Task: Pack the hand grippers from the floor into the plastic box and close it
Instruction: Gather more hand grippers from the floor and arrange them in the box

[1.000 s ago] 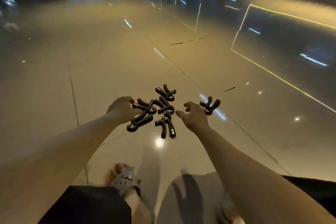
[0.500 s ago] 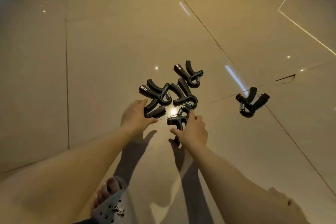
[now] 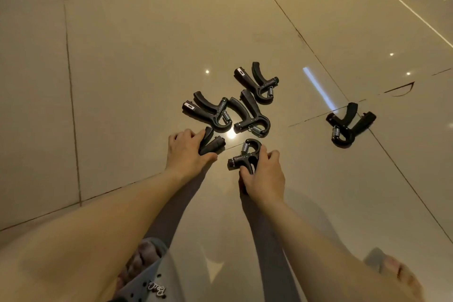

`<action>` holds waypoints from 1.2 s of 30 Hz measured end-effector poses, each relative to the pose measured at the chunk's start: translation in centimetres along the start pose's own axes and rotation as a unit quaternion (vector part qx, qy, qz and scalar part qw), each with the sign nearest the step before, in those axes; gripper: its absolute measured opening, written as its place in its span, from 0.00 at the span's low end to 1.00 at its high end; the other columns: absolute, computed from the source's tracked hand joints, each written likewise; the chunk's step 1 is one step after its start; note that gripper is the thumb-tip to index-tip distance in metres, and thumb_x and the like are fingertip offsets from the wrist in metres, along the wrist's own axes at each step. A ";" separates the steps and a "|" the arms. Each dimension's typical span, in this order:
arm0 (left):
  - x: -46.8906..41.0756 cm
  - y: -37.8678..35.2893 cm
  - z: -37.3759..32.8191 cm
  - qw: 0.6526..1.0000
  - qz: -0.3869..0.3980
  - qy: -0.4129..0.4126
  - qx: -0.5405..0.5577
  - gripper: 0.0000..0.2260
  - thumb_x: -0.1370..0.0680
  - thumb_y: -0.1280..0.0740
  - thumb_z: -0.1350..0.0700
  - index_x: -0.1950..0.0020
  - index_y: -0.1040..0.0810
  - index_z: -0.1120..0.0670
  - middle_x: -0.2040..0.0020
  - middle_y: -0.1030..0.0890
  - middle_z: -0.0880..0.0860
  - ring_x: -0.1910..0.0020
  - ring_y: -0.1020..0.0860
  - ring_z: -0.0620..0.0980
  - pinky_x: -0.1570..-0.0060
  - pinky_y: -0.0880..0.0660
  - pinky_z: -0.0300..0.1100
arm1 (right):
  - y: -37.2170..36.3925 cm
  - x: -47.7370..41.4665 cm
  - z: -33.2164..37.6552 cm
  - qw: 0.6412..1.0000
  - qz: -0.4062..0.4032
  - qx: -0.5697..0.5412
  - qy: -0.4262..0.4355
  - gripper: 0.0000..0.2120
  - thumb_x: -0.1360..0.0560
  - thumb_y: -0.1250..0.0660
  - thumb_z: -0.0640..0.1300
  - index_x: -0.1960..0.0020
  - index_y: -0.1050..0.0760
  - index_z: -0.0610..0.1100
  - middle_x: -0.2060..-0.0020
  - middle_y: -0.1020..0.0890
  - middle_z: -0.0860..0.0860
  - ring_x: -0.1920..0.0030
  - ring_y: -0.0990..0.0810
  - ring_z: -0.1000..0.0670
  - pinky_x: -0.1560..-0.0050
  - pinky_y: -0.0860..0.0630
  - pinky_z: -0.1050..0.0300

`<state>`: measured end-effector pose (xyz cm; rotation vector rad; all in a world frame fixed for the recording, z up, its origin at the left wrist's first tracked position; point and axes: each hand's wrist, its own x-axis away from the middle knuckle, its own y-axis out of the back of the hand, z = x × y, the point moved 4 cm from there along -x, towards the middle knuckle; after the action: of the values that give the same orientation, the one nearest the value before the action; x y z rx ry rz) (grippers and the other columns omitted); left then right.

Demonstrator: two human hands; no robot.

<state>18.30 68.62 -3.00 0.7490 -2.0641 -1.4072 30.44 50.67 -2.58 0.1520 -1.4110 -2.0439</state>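
Now the pick-up step is under way: two hand grippers are being taken from the floor at once. The left hand is laid over one gripper, its fingers curled together around the handles, whose free ends poke out up and to the right. The right hand is closed on a second gripper, thumb and fingers pinching the handles, with the spring loop pointing away from the person and the long axis running roughly along the forearm.

Taking that right-hand gripper as landmark: just beyond it two more grippers lie touching, handles aimed up-left; a further one lies beyond those, handles also up-left; a lone gripper sits well apart to the right, handles angled up-right. The plastic box cannot be seen anywhere in view.

Judged from this, packing has barely begun. Next, both held pieces would have to be lifted clear and carried to the box, which must first be located. A clog-style shoe is seen near the bottom edge.
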 end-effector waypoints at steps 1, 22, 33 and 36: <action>0.3 0.1 0.0 1.000 0.006 -0.001 0.001 0.32 0.28 0.34 0.31 0.28 0.29 0.46 0.48 0.25 0.49 0.45 0.29 0.51 0.35 0.36 0.50 | 0.4 0.4 -0.3 1.000 0.003 -0.011 -0.002 0.35 0.25 0.29 0.56 0.25 0.40 0.48 0.39 0.31 0.48 0.48 0.22 0.46 0.50 0.22 0.53; 16.3 18.5 -22.3 0.951 -0.043 -0.264 0.157 0.35 0.28 0.36 0.27 0.27 0.28 0.45 0.46 0.24 0.51 0.45 0.26 0.55 0.42 0.28 0.53 | 25.8 24.8 -8.4 0.942 -0.283 -0.176 -0.030 0.29 0.29 0.26 0.53 0.30 0.29 0.52 0.43 0.19 0.54 0.44 0.20 0.51 0.46 0.22 0.52; 35.9 28.0 -35.2 0.890 -0.029 -0.425 0.162 0.28 0.29 0.29 0.32 0.36 0.22 0.48 0.54 0.21 0.50 0.59 0.21 0.53 0.50 0.24 0.48 | 38.1 48.7 -11.8 0.904 -0.402 -0.141 -0.039 0.33 0.28 0.23 0.53 0.27 0.31 0.51 0.37 0.20 0.51 0.39 0.21 0.50 0.45 0.24 0.56; 41.2 29.9 -38.0 0.865 -0.049 -0.470 0.169 0.29 0.28 0.28 0.35 0.35 0.22 0.51 0.53 0.21 0.52 0.54 0.23 0.55 0.51 0.28 0.47 | 40.1 53.8 -13.1 0.896 -0.423 -0.125 -0.047 0.31 0.28 0.23 0.53 0.28 0.29 0.51 0.38 0.20 0.51 0.41 0.21 0.51 0.47 0.25 0.58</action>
<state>10.92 24.35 41.98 0.2794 -3.1144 -1.6843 11.34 1.32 40.64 0.6611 -1.2232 -2.9504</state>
